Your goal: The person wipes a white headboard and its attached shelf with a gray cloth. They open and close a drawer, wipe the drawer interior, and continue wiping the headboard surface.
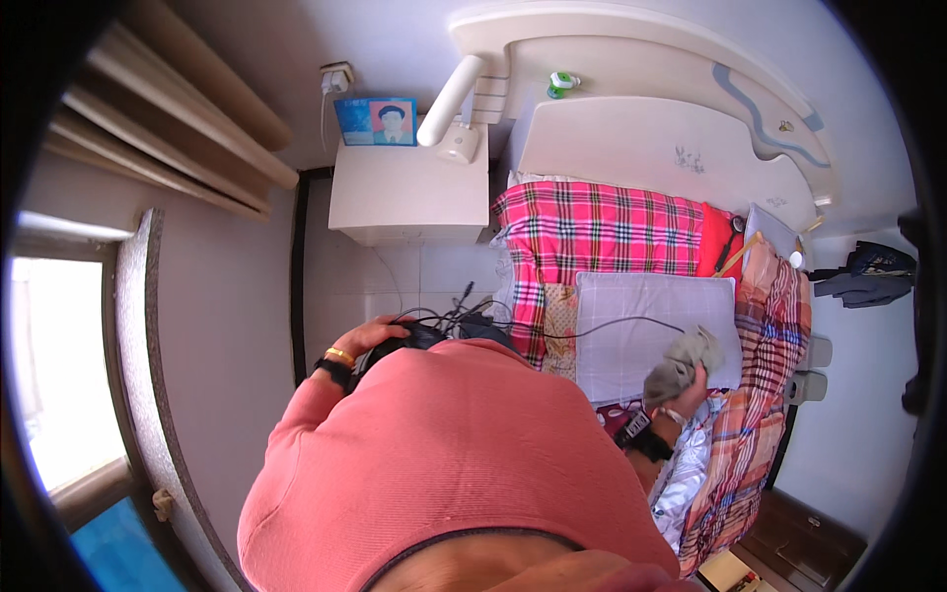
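Observation:
My left hand is on a black object at my lap's left side, and a tangle of black cables lies against it. My body hides most of that object, so what it is cannot be told. In my right hand is a crumpled grey cloth, raised over the pale checked pillow on the bed. One black cable runs across the pillow towards the cloth; its end is hidden there.
A white bedside cabinet carries a lamp and a framed portrait. Pink plaid bedding covers the bed below a cream headboard, where a green-and-white bottle stands. An orange plaid quilt lies rumpled at right. A window is left.

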Available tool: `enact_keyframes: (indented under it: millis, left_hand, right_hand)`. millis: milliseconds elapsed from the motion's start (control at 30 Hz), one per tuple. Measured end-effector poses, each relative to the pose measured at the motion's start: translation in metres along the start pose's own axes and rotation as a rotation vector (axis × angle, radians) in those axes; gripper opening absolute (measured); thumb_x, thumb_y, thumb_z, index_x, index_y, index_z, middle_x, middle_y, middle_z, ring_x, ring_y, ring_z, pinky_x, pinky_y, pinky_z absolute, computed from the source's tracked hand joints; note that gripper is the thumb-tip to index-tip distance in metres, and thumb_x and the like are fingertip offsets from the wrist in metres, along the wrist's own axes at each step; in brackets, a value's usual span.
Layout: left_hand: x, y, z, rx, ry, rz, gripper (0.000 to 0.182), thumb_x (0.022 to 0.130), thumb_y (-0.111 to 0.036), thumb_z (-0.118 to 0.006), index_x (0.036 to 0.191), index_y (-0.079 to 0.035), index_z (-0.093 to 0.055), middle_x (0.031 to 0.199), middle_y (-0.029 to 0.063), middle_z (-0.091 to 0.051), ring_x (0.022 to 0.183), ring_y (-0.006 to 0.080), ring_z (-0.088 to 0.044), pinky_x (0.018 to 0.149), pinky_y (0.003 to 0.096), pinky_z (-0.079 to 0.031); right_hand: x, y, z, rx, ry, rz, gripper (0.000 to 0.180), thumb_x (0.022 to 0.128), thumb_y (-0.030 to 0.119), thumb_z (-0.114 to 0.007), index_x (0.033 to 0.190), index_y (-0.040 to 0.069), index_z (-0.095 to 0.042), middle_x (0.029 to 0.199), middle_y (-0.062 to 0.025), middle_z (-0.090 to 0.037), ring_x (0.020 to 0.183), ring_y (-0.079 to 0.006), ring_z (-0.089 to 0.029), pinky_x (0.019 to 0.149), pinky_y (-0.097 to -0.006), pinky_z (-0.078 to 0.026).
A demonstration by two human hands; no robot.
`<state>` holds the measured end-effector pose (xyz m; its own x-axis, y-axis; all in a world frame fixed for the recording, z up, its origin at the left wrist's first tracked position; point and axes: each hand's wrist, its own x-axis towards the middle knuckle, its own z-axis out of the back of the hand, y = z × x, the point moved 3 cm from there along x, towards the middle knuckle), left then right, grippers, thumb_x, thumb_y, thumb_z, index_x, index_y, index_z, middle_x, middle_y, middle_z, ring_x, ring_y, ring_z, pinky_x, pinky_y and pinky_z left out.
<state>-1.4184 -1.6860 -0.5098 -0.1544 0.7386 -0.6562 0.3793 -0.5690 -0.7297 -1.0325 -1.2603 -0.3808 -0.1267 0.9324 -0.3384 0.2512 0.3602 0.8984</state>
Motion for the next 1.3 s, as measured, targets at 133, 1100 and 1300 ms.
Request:
enact_keyframes:
  millis: [133,1100,1300]
  left_hand:
    - [0.083,-0.055,-0.006,0.130,0.192,0.026,0.058,0.083,-0.021,-0.061,0.135,-0.003,-0.045,0.126,0.0074,-0.054,0.117,0.0180,-0.046,0.103,0.0301,-0.033]
    - [0.501,-0.461,0.072,1.212,-0.694,-0.573,0.063,0.074,-0.029,-0.073,0.126,-0.009,-0.045,0.119,0.0127,-0.053,0.108,0.0328,-0.055,0.087,0.0425,-0.047]
    - [0.438,-0.426,0.091,0.878,-0.787,-0.755,0.055,0.071,-0.025,-0.074,0.117,-0.006,-0.050,0.106,0.0150,-0.056,0.100,0.0347,-0.056,0.084,0.0416,-0.047]
  right_hand:
    - [0.054,0.021,0.070,-0.093,-0.153,-0.088,0.030,0.088,0.025,-0.054,0.106,0.001,-0.060,0.097,-0.0108,-0.066,0.085,-0.0240,-0.065,0.075,-0.0364,-0.053]
    - [0.135,0.006,-0.081,-0.419,-0.375,-0.011,0.040,0.089,0.021,-0.055,0.119,-0.006,-0.052,0.109,-0.0156,-0.061,0.089,-0.0260,-0.064,0.072,-0.0350,-0.054]
    - [0.158,-0.022,-0.097,-0.491,-0.283,-0.106,0.042,0.090,0.020,-0.054,0.122,-0.006,-0.050,0.112,-0.0154,-0.059,0.093,-0.0255,-0.062,0.077,-0.0345,-0.052]
